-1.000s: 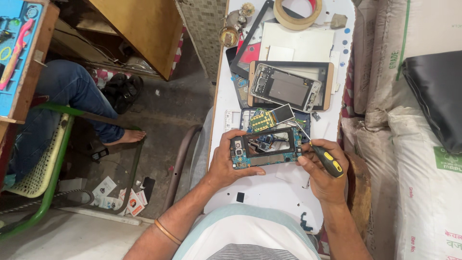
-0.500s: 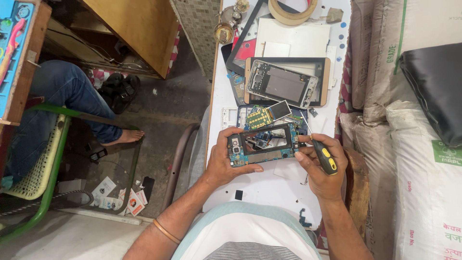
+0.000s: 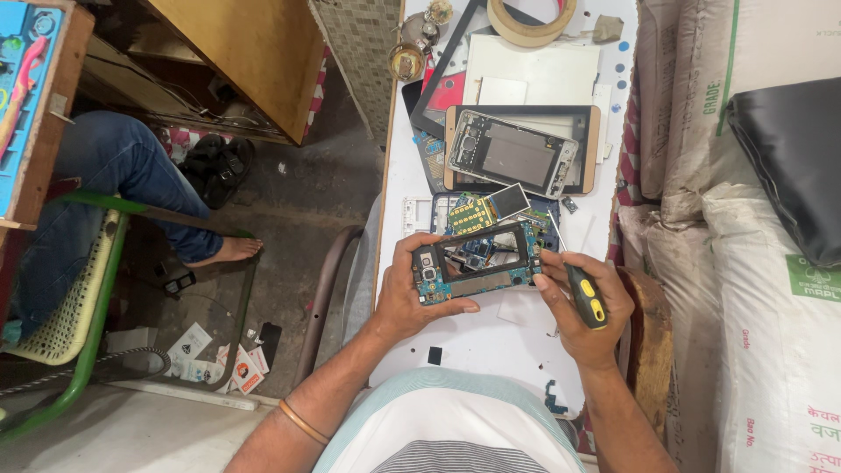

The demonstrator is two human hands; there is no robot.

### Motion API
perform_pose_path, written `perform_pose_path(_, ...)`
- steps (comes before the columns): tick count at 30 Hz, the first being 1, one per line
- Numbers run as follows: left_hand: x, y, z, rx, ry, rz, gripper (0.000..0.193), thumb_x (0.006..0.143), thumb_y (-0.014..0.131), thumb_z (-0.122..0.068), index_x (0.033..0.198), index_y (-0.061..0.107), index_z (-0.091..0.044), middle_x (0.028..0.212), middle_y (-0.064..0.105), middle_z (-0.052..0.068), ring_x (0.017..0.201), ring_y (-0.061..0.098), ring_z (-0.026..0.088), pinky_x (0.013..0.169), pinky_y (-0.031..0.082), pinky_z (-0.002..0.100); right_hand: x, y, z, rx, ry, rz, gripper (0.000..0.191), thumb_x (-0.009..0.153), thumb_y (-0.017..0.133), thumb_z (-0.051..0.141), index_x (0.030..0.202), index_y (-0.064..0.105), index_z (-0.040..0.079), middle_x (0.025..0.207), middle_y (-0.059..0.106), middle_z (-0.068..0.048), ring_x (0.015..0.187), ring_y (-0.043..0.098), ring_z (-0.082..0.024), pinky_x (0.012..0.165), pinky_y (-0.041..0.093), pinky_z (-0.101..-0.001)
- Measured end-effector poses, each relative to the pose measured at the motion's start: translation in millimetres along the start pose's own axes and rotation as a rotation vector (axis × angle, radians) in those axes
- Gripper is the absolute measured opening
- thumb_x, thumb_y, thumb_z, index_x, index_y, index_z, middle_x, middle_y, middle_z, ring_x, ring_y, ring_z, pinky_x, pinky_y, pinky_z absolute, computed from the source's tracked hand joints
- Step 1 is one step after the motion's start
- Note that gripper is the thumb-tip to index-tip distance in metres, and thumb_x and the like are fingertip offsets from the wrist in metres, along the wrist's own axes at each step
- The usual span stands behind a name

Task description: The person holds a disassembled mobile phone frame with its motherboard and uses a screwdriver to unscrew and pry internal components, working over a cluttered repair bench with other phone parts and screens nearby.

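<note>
The left hand (image 3: 412, 293) has lifted the blue rectangular phone frame (image 3: 477, 263) closer; the right hand (image 3: 583, 307), clamped on the black-and-yellow screwdriver (image 3: 583, 293), steadies its right edge.

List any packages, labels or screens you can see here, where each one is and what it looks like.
Sacks: stacked along the right edge, bulky, off-white, with green and red print.
Phone screen frame: on the white table above the hands, rectangular, gold-edged, black border.
Small display: just above the held phone frame, grey, tilted.
Paper cards: on the floor at left, white with red.
</note>
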State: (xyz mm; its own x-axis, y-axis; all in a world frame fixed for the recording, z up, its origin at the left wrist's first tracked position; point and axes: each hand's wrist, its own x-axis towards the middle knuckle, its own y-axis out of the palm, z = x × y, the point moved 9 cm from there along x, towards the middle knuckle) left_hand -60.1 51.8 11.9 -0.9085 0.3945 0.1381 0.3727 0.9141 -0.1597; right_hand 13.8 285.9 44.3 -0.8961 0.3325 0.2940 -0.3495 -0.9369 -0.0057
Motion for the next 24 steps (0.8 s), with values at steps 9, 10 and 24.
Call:
perform_pose_path(9,1.0,0.2,-6.3,-0.005,0.039,0.0,0.095,0.069,0.095,-0.036,0.139,0.037,-0.009,0.117,0.071,0.013,0.108,0.075,0.019,0.092,0.066,0.031,-0.4,-0.8,-3.1,0.038,0.017,-0.035,0.04,0.091,0.074,-0.009,0.125,0.056,0.002,0.117,0.071,-0.019,0.109,0.073,-0.021,0.093,0.064,-0.0315)
perform_pose_path(10,0.7,0.0,-5.8,-0.006,0.032,0.003,0.095,0.069,0.095,-0.036,0.138,0.037,-0.009,0.117,0.071,0.013,0.107,0.075,0.019,0.092,0.066,0.031,-0.8,-0.2,-3.1,0.041,0.012,-0.033,0.04,0.091,0.074,-0.009,0.125,0.056,0.002,0.117,0.071,-0.019,0.109,0.073,-0.021,0.092,0.064,-0.0313)
perform_pose_path(24,0.3,1.9,-2.6,-0.013,0.042,0.013,0.094,0.07,0.094,-0.037,0.14,0.036,-0.011,0.115,0.069,0.01,0.105,0.074,0.016,0.089,0.067,0.028,2.2,-9.1,-22.8,0.337,0.155,-0.099,0.035,0.097,0.069,-0.004,0.13,0.057,0.002,0.121,0.072,-0.022,0.099,0.072,-0.02,0.089,0.061,-0.0315)
